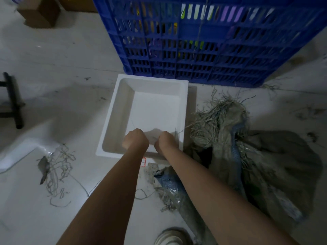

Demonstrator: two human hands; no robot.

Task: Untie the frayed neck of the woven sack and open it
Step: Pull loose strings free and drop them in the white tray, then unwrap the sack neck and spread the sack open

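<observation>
Both hands are held out over the near end of a white tray on the floor. The left hand and the right hand are seen from the back, close together, each curled into a loose fist. A small grey scrap is stretched between them; the fingertips are hidden, so the exact pinch cannot be told. Thin threads are seen running up from the hands across the tray.

The sack is slumped on the floor just right of the tray, beside the right forearm, its frayed neck pointed towards a blue crate behind the tray. Loose strands are scattered on the floor left of the arms. A shoe is seen at the bottom edge.
</observation>
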